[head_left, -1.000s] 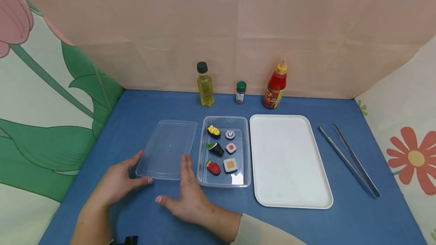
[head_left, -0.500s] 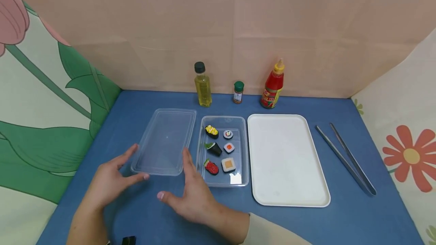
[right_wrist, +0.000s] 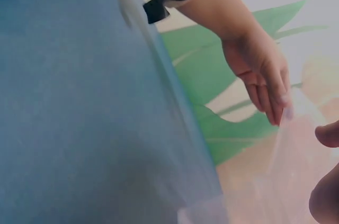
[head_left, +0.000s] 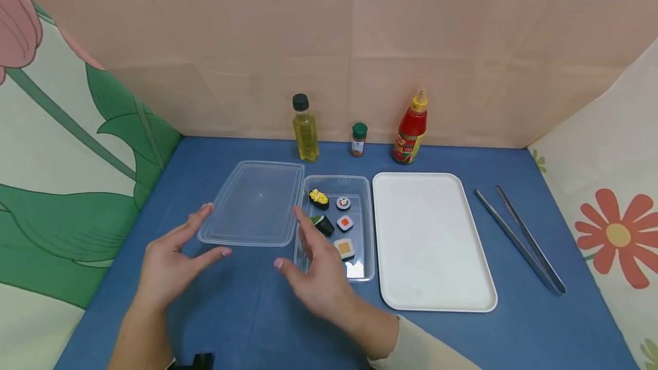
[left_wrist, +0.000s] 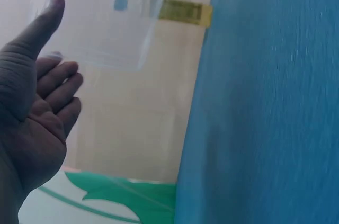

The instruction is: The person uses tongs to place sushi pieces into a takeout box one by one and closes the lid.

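A clear plastic lid (head_left: pixel 259 204) is held up between my two hands, its right edge overlapping the container in the head view. My left hand (head_left: pixel 172 264) has its straight fingers along the lid's left edge, thumb spread toward the front corner. At the opposite edge, the extended fingers of my right hand (head_left: pixel 321 270) touch the lid, with the thumb apart. A clear plastic container (head_left: pixel 366 256) holds several sushi pieces, among them a yellow-topped one (head_left: pixel 319 199), a dark cone-shaped roll (head_left: pixel 325 226) and a square one (head_left: pixel 344 248). My right fingers hide part of its left side.
A white tray (head_left: pixel 434 244) lies right of the container, and metal tongs (head_left: pixel 521 241) lie beyond it. Along the back stand an oil bottle (head_left: pixel 306 136), a small green-capped spice jar (head_left: pixel 358 140) and a red sauce bottle (head_left: pixel 410 133).
The lid has come up off the table and shifted right, toward the container. Both hands have moved with it, and my right hand now covers the container's front left part.
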`<state>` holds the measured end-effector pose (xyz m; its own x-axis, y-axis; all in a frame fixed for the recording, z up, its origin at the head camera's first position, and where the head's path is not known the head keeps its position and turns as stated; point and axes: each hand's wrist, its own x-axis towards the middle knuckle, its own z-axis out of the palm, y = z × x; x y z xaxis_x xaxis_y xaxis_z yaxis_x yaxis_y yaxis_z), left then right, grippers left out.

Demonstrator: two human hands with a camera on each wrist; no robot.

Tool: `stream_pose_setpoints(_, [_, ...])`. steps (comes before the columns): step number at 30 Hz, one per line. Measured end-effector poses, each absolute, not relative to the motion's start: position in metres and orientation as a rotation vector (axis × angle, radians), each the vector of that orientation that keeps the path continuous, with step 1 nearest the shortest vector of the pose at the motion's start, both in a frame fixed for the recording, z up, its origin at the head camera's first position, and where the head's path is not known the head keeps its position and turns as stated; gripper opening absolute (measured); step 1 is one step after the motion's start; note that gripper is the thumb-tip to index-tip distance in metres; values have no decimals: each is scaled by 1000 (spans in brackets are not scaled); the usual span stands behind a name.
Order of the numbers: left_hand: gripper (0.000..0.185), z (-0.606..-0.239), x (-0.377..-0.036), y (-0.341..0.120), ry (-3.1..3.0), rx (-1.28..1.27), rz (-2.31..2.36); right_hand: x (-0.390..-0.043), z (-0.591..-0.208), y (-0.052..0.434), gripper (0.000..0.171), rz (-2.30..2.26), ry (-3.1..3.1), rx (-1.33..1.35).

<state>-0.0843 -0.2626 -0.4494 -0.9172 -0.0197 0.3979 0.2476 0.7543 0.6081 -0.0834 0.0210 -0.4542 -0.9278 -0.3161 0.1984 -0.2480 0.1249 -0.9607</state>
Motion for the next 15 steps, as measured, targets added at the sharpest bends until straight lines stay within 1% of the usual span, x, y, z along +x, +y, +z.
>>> stream_pose_setpoints(3, [83, -449, -90, -254, -2443, -271, -1016, -88, -452, 29, 81, -2056, 2361, -661])
stream_pose_setpoints(7, [69, -446, -99, -244, -2305, -358, -1086, -96, -453, 40, 61, -2218, 2441, -759])
stream_pose_setpoints(10, [65, -443, -104, -237, -2239, -415, -1127, -103, -454, 48, 46, -2267, 2566, -767])
stream_pose_setpoints(15, [63, -441, -109, -225, -2214, -508, -1153, -111, -450, 64, 33, -2258, 2744, -791])
